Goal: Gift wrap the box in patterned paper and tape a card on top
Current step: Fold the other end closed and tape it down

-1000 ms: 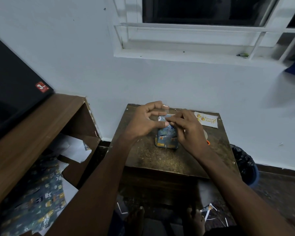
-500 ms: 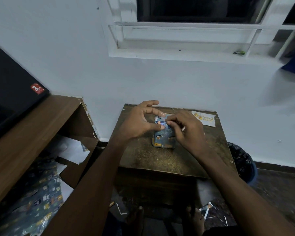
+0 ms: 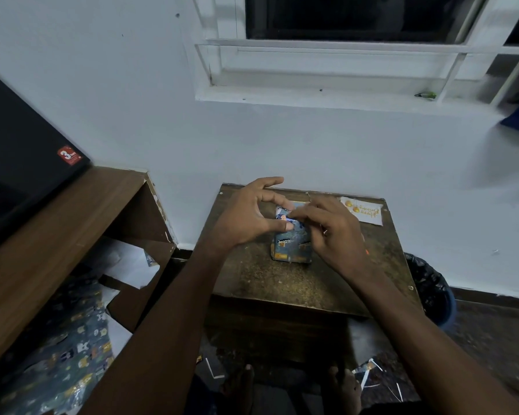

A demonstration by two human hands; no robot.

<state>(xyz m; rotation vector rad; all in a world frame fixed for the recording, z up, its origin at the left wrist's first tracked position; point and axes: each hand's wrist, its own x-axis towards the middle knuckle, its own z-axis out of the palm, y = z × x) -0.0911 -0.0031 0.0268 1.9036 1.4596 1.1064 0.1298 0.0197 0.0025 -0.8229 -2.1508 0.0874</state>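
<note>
A small box (image 3: 291, 247) wrapped in dark blue patterned paper lies on the small brown table (image 3: 282, 283). My left hand (image 3: 249, 217) is at the box's far left end, thumb pressing its top and index finger curled over the far edge. My right hand (image 3: 327, 229) covers the box's right side, its fingertips pinching the paper at the far end. A white card (image 3: 363, 214) with gold print lies flat at the table's far right corner, apart from both hands.
A wooden desk (image 3: 57, 235) with a black monitor (image 3: 18, 163) stands at left. Spare patterned paper (image 3: 69, 354) and white sheets (image 3: 126, 262) lie under it. A black-lined bin (image 3: 432, 292) sits right of the table. Paper scraps (image 3: 369, 372) lie by my feet.
My left thumb has slid down onto the box top and the index finger has lifted higher. My right hand's fingertips stay at the box's far end. The box has not moved.
</note>
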